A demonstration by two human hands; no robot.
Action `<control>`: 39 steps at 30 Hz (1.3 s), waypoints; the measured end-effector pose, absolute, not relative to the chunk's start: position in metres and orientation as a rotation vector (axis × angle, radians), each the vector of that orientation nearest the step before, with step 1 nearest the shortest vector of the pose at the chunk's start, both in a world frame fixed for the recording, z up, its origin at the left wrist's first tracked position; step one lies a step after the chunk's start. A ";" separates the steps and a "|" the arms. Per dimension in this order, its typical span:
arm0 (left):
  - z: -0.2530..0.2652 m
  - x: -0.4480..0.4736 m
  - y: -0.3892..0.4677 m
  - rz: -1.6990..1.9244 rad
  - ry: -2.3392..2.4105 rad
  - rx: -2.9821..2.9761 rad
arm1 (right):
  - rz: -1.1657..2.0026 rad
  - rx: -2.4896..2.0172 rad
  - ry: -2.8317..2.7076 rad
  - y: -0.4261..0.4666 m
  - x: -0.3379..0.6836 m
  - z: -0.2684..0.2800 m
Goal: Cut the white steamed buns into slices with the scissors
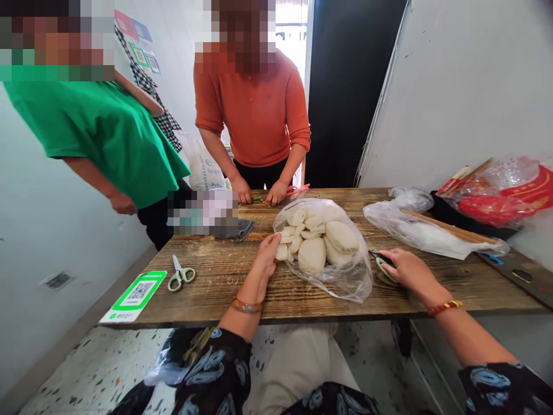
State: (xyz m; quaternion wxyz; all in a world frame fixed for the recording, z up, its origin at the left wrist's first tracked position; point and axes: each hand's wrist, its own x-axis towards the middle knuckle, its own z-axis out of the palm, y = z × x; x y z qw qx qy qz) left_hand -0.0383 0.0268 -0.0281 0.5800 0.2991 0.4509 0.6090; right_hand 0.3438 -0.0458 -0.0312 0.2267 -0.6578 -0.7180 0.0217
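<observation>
While a person in a green shirt (pixel 99 141) stands at ten o'clock from the clear plastic bag (pixel 343 285), a QR-code card (pixel 138 293) lies on the near left of the table (pixel 216 294), between eight and nine o'clock. Just beside it are pale-handled scissors (pixel 180 271), tips toward eleven. A dark grey cloth (pixel 235 230) rests between nine and ten. The left hand (pixel 264 256) reaches the bag's nine o'clock edge, fingers against the pale dough pieces (pixel 311 255); I cannot tell whether they grip one. At ten o'clock, a person in an orange sweater (pixel 259 124) handles small green pieces over the far edge of the table. The dough pieces lie heaped in the open bag. Between three and four, the right hand (pixel 408 271) has its fingers closed around black-bladed scissors (pixel 381 256), tips toward the bag. Near three o'clock lies crumpled plastic (pixel 425 233), and red packaging (pixel 496 204) sits beyond it, between two and three
</observation>
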 end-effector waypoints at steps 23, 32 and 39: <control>-0.018 -0.033 0.019 1.409 0.976 0.628 | 0.802 -1.468 -1.398 -0.064 0.158 -0.035; -0.016 -0.035 0.017 1.381 0.900 0.670 | 0.782 -1.516 -1.247 -0.053 0.146 -0.035; -0.023 -0.037 0.021 1.337 0.958 0.672 | 0.652 -1.611 -1.343 -0.052 0.141 -0.039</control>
